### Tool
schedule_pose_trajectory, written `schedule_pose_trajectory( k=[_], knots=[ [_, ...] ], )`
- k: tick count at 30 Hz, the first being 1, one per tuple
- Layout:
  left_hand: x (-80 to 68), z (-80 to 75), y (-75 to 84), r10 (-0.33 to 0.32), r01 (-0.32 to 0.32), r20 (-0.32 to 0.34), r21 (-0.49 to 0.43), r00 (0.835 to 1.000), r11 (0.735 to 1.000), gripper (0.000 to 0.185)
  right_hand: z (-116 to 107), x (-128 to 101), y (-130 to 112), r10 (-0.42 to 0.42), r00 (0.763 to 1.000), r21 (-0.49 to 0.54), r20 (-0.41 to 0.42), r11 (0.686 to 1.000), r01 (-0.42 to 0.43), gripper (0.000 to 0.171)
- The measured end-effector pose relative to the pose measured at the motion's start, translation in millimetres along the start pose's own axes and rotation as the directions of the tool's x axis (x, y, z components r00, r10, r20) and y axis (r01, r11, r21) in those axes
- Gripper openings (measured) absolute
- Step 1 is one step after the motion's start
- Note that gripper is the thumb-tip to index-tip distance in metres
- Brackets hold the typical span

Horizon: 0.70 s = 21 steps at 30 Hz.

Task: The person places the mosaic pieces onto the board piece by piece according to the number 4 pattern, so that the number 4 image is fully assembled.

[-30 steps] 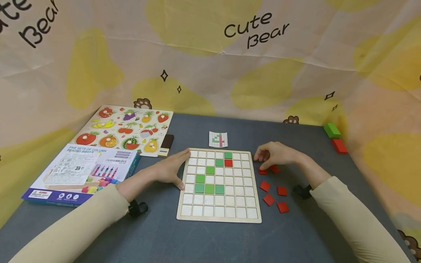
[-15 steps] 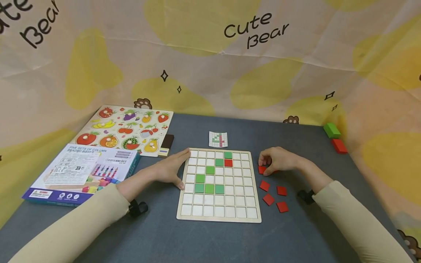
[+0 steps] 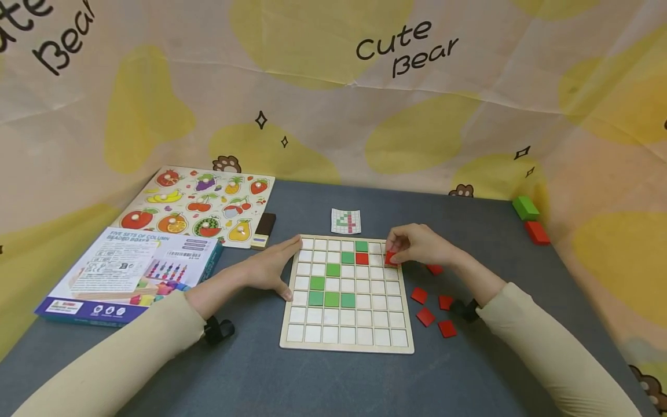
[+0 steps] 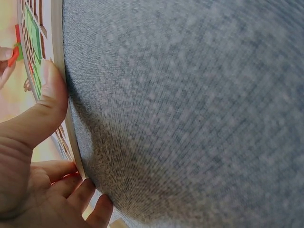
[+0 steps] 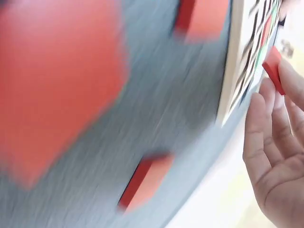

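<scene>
Right hand: right hand [image 3: 423, 246] pinches a red tile [image 3: 390, 258] at the fingertips, fingers curled, over the right-hand columns of the grid board [image 3: 348, 343], second row from the far edge. Tile tilted; whether it touches the board cannot be told.
Left hand: left hand [image 3: 271, 267] holds nothing; flat against the board's left edge, thumb [image 4: 50, 102] lying on the frame, fingers extended along the side.
Board: wooden grid on the grey table [image 3: 333, 382]. Six green tiles [image 3: 332, 299] and one placed red tile [image 3: 362, 259] seated in cells.
Loose tiles: five red tiles [image 3: 425, 316] on the table just right of the board, one partly under the right wrist.
Pattern card: small card [image 3: 345, 220] beyond the board's far edge.
Left of board: fruit puzzle [image 3: 200, 200], boxed bead set [image 3: 130, 272].
Far right corner: green block [image 3: 526, 206], red block [image 3: 537, 231] side by side.
</scene>
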<state>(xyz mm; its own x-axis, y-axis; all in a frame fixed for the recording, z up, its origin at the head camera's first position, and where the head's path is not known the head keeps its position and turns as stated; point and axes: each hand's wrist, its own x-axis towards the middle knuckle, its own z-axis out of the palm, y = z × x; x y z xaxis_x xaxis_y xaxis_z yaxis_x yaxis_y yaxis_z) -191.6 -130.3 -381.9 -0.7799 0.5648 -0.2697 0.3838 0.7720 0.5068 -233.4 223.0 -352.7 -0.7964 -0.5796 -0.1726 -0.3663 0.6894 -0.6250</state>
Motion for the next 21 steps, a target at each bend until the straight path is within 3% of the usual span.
schedule_pose_trajectory(
  k=[10, 21],
  knots=[
    [0.9, -0.6, 0.7, -0.011, 0.011, 0.011, -0.005, 1.0, 1.0, 0.119, 32.4, 17.1, -31.4, -0.044, 0.999, -0.003, -0.014, 0.999, 0.044, 0.011],
    [0.3, -2.6, 5.6, -0.023, 0.022, 0.019, 0.052, 1.0, 0.998, 0.119, 41.9, 20.1, -38.4, -0.007, 0.999, -0.057, -0.04, 0.998, 0.005, 0.007]
  ],
)
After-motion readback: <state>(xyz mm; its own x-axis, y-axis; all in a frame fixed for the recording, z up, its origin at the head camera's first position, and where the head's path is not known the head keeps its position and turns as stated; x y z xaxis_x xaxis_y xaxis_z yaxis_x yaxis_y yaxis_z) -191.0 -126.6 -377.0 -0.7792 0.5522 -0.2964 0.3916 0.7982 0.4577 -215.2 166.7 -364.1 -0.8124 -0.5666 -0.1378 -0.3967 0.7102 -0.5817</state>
